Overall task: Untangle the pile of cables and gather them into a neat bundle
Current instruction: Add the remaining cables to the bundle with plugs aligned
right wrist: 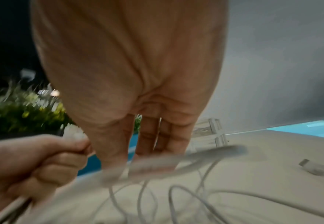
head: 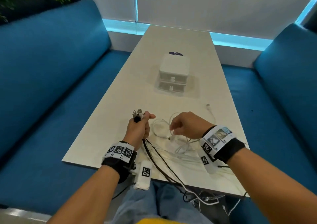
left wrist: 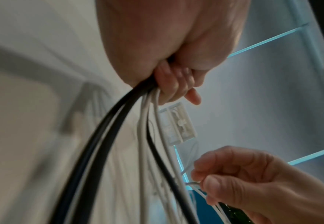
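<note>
My left hand [head: 139, 129] stands upright as a fist above the near part of the white table [head: 171, 40]. It grips a bundle of black and white cables [head: 154, 157], their plugs [head: 137, 113] sticking up out of the fist. The left wrist view shows the bundle [left wrist: 103, 144] hanging from the curled fingers [left wrist: 168, 84]. To its right, my right hand [head: 181, 126] pinches a thin white cable [left wrist: 190, 184] between thumb and forefinger. Loose white cable loops [head: 161, 126] lie on the table between the hands. In the right wrist view the white cable [right wrist: 176, 160] is a blur.
A small white two-drawer box [head: 173, 73] stands mid-table beyond the hands. A loose white plug [head: 208, 105] lies to the right. Cable ends hang off the table's near edge [head: 197, 194] over my lap. Blue sofas [head: 51, 69] flank the table on both sides.
</note>
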`<state>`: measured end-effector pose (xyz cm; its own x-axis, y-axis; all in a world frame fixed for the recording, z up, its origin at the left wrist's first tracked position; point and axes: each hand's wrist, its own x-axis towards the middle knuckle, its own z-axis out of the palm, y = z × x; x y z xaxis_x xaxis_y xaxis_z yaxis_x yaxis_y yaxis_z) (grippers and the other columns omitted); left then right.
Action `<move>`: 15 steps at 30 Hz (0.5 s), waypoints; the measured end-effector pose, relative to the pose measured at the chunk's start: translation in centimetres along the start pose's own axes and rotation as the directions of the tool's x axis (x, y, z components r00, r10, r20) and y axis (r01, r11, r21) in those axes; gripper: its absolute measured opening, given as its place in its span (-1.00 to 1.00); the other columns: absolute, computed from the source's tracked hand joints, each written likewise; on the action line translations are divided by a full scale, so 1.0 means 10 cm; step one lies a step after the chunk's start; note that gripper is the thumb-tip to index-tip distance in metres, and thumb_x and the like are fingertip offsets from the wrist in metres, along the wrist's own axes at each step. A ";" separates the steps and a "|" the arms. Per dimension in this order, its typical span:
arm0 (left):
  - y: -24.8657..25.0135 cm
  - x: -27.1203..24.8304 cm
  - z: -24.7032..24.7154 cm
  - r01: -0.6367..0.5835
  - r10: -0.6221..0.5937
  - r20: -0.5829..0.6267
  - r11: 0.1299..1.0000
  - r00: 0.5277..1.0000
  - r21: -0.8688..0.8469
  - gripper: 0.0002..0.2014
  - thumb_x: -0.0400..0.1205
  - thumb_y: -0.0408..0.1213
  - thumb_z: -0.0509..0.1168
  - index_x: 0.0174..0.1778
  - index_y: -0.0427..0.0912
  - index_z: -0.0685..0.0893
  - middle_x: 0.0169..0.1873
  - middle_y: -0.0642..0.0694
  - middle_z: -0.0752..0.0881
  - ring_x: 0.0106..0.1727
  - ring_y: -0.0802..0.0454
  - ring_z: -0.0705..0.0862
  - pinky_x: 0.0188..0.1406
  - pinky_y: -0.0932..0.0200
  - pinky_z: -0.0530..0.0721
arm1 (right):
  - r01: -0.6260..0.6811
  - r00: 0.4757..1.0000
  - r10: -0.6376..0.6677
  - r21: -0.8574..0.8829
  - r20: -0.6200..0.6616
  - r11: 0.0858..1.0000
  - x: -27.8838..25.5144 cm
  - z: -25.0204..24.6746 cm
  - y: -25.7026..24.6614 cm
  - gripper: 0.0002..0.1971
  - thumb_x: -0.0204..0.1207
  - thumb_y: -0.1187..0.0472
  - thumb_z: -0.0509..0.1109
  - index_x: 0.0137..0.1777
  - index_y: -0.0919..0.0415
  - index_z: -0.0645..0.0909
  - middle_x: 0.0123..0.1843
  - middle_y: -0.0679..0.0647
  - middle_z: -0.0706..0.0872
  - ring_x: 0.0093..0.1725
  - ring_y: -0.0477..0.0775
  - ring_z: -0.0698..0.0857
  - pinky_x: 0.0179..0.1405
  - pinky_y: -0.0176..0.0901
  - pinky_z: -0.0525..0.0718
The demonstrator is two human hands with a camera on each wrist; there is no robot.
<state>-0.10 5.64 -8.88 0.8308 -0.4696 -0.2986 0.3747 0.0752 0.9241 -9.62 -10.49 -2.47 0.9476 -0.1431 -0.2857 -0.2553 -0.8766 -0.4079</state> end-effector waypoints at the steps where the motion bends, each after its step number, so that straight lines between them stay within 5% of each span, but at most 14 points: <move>1: -0.04 0.00 -0.01 0.018 -0.018 -0.001 1.000 1.000 -0.006 -0.73 0.75 -0.14 0.17 -0.07 -0.24 0.67 -0.62 0.08 0.26 -0.63 0.17 0.17 -0.64 0.29 0.09 | -0.005 1.000 0.005 -0.046 0.001 0.999 0.02 0.05 0.02 -0.84 0.47 0.25 0.47 0.03 0.09 0.77 0.04 0.00 0.75 0.06 -0.03 0.68 -0.03 -0.30 0.51; 6: -0.18 0.02 -0.10 0.060 -0.061 -0.016 0.996 0.998 -0.063 -0.71 0.75 -0.13 0.18 -0.11 -0.24 0.67 -0.62 0.08 0.26 -0.64 0.17 0.17 -0.66 0.31 0.11 | 0.001 1.000 -0.004 -0.186 -0.014 0.983 0.15 0.29 0.16 -0.72 0.44 0.36 0.38 0.08 0.06 0.76 0.12 0.03 0.65 0.22 0.07 0.57 -0.02 -0.32 0.35; 10: -0.20 0.02 -0.12 0.053 -0.054 -0.011 0.995 0.998 -0.081 -0.71 0.75 -0.14 0.18 -0.17 -0.22 0.67 -0.61 0.07 0.25 -0.63 0.16 0.17 -0.65 0.29 0.11 | -0.017 0.999 0.010 -0.201 -0.035 0.979 0.18 0.37 0.23 -0.78 0.40 0.22 0.50 0.05 0.05 0.78 0.09 0.03 0.68 0.19 0.10 0.59 0.05 -0.16 0.54; 15: -0.22 0.01 -0.12 0.045 -0.046 -0.009 0.998 0.999 -0.047 -0.71 0.75 -0.16 0.18 -0.21 -0.22 0.65 -0.62 0.07 0.27 -0.63 0.16 0.18 -0.65 0.29 0.13 | -0.007 0.996 -0.005 -0.143 -0.084 0.990 0.20 0.38 0.23 -0.85 0.38 0.20 0.52 -0.06 0.01 0.75 0.01 0.01 0.68 0.11 0.07 0.57 0.01 -0.12 0.52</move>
<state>-0.34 6.48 -11.26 0.8164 -0.4649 -0.3425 0.4305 0.0948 0.8976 -9.06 -11.06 -7.28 0.9616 -0.1771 -0.2097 -0.2322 -0.9323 -0.2773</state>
